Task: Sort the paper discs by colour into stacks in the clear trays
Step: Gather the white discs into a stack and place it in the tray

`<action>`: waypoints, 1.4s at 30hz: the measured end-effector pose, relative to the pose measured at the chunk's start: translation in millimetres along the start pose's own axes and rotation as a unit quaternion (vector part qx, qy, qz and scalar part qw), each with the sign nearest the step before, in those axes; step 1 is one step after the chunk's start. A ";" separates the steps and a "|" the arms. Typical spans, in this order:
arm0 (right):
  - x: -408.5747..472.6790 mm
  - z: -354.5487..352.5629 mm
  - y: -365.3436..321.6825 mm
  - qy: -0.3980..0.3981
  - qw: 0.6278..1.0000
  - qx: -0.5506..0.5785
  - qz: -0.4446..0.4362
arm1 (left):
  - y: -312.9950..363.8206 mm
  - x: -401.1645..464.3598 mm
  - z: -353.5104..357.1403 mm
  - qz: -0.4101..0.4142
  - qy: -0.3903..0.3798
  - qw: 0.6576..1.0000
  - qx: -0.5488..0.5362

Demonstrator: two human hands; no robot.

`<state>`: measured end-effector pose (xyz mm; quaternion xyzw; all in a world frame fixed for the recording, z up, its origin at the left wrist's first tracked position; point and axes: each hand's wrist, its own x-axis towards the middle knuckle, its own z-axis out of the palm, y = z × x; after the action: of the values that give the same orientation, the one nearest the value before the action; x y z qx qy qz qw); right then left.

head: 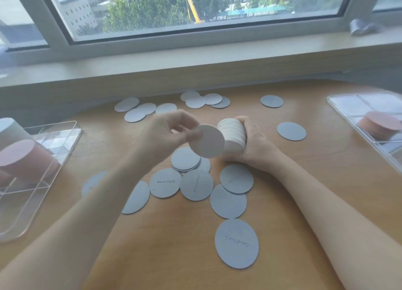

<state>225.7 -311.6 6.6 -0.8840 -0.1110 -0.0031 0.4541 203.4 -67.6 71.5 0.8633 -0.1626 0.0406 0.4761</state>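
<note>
Nearest to us, close to the near edge of the wooden desk (pixel 304 181), lies one round blue-grey paper disc (pixel 237 243) with handwriting on it. From there we go left to right. At the desk's left edge stands a clear plastic tray with dividers (pixel 39 181), and in its far compartment we see a tall stack of round pink paper discs (pixel 24 159), with a pale stack (pixel 10 128) just behind it that is blurred. Our left hand (pixel 171 130) is raised over the middle of the desk, its fingers and thumb pinching a single pale disc (pixel 207 141) by the edge; motion blur hides the finer detail of the grip. Under and before the hands, loose blue-grey discs (pixel 196 185) overlap each other in a cluster, several bearing handwriting. Further loose discs (pixel 139 110) lie along the far edge, below the window sill (pixel 195 56). Our right hand (pixel 252 141) is curled round a thick stack of pale discs (pixel 232 135) held on its side, so that the disc edges face us, and the single pinched disc overlaps the stack's left end. One blue-grey disc (pixel 291 131) lies alone to the right of that hand. At the right edge sits a second clear divided tray (pixel 348 102) holding a low stack of pink discs (pixel 379 124).
</note>
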 end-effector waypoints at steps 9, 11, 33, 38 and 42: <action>-2.5 -2.0 -5.5 -0.010 1.000 -0.027 -0.004 | -2.9 -17.2 44.9 0.037 0.068 0.996 0.044; -4.4 -4.3 -8.7 -0.019 0.999 -0.029 -0.006 | -2.6 -15.2 47.7 0.049 0.094 0.993 0.053; -5.8 -4.4 -10.4 -0.052 0.998 -0.021 -0.030 | -14.5 15.5 80.6 0.032 -0.126 0.990 0.061; -5.1 -8.2 -14.1 -0.074 0.997 -0.015 -0.009 | -15.6 17.7 86.2 0.027 -0.082 0.996 -0.012; -6.2 -6.0 -12.9 -0.068 0.998 -0.005 -0.008 | -10.8 16.5 88.7 -0.023 -0.065 0.988 -0.135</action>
<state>217.6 -310.3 19.8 -0.8836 -0.1485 0.0524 0.4409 214.9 -140.4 18.3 0.7953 -0.1770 -0.0488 0.5778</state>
